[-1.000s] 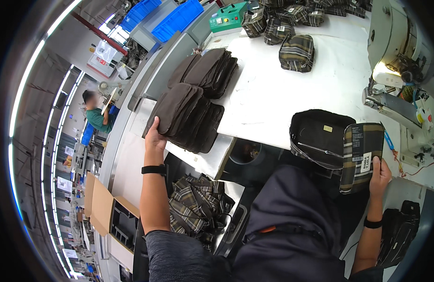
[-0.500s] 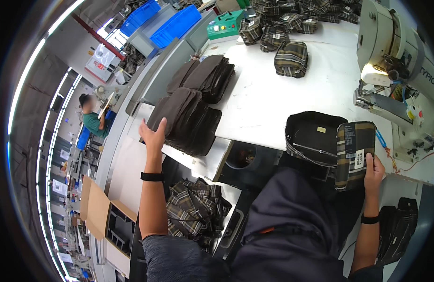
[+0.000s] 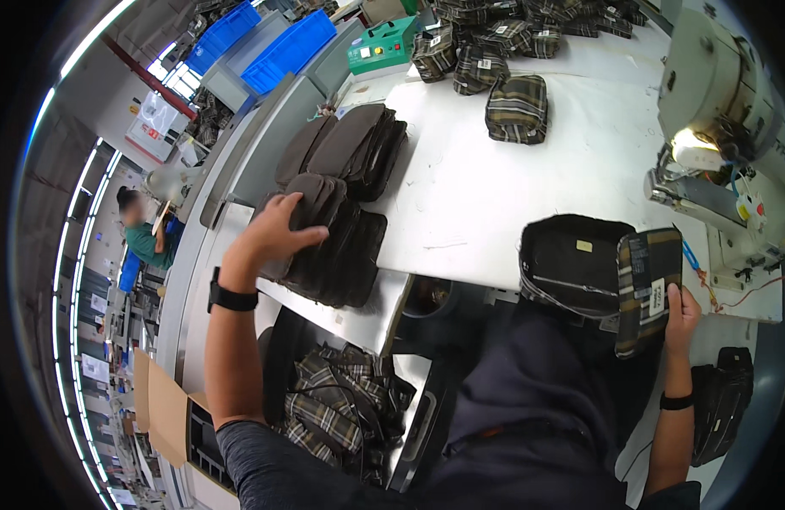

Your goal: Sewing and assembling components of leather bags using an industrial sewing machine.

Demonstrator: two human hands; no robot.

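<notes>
My left hand (image 3: 282,228) is spread over the nearer pile of dark brown fabric pieces (image 3: 341,253), its fingertips at the top layers. A second dark pile (image 3: 350,149) lies just behind. My right hand (image 3: 680,314) grips the plaid lid (image 3: 646,289), which has a white label, of an open bag (image 3: 571,263) with a dark lining and pale zipper at the table's front edge. A plaid pouch (image 3: 515,106) sits farther back on the white table (image 3: 456,195).
A sewing machine (image 3: 698,127) stands at right, a green device (image 3: 379,47) and plaid pouches (image 3: 460,59) at the back, blue crates (image 3: 286,51) beyond. Plaid cloth (image 3: 324,399), an open carton (image 3: 163,408) and dark pieces (image 3: 719,408) lie lower. A co-worker (image 3: 146,242) sits at left.
My left hand has left the pile's near-left side and moved up over its top, fingers spreading. My right hand still holds the plaid lid. The camera view has shifted slightly.
</notes>
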